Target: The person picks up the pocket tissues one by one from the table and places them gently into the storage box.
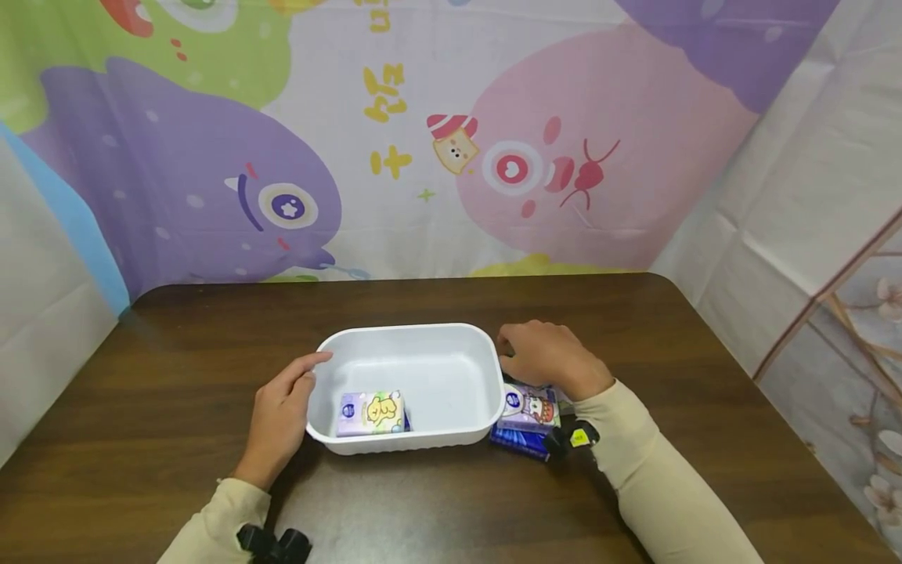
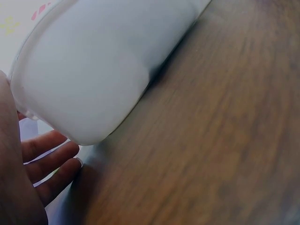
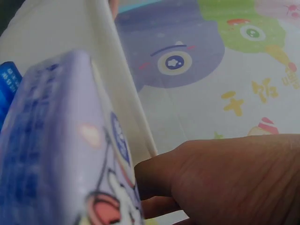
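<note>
A white plastic basin [image 1: 423, 448] stands on the table with a small lilac tissue pack [image 1: 371, 413] in its front left part; a bit of blue shows beneath that pack. My left hand [image 1: 278, 411] holds the basin's left end, one finger reaching over the rim. Several other fingers [image 2: 51, 164] curve along the outside in the left wrist view. At the basin's right end is my right hand [image 1: 553, 356], its bent fingertips right at the rim; I cannot tell whether they grip it. Below that hand lies another lilac tissue pack [image 1: 532, 407] with a cartoon print.
Blue packs [image 1: 520, 442] lie under and beside the right-hand tissue pack, partly hidden by the right wrist. The brown wooden table [image 1: 395, 501] ends at a cartoon-printed curtain [image 1: 416, 235] at the back. White fabric hangs at both sides.
</note>
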### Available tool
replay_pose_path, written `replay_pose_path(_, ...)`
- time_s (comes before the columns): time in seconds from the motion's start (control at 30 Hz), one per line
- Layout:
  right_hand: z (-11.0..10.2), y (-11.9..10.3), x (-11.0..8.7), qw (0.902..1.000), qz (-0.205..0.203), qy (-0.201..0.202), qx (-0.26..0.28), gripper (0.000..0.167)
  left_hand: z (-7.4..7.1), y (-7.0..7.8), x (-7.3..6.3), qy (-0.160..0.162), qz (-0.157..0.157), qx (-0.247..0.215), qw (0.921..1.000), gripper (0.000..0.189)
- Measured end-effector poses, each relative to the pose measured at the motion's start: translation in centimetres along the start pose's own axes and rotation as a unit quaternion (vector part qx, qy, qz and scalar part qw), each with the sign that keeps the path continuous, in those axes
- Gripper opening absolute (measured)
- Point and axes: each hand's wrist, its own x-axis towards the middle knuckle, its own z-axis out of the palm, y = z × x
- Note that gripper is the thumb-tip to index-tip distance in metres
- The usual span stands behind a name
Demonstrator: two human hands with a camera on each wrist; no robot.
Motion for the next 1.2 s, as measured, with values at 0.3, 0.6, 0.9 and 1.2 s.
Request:
replay_pose_path(0.3,-0.04,-0.3,0.17,0.9997,0.002,-0.023,-0.008,0.033,-0.01,0.12,0.09,0.003,-0.001,-0.002,1.0,0.035)
replay_pose_path(0.6,-0.01,-0.17,0.25,0.9997,0.011,-0.01,-0.02,0.033,0.06,0.0,0.24,0.003,0.0,0.002,1.0,0.035)
replay_pose_path(0.9,0.38,-0.25,0.27,0.9985,0.048,-0.016,-0.021,0.044,-0.05,-0.17,0.17,-0.001,0.001,0.006,1.0,0.036)
replay_pose_path(1.2,0.78,-0.52,0.35,0.9974,0.068,0.002,-0.023,0.048,-0.33,-0.15,-0.07,-0.001,-0.004,0.009,1.0,0.036)
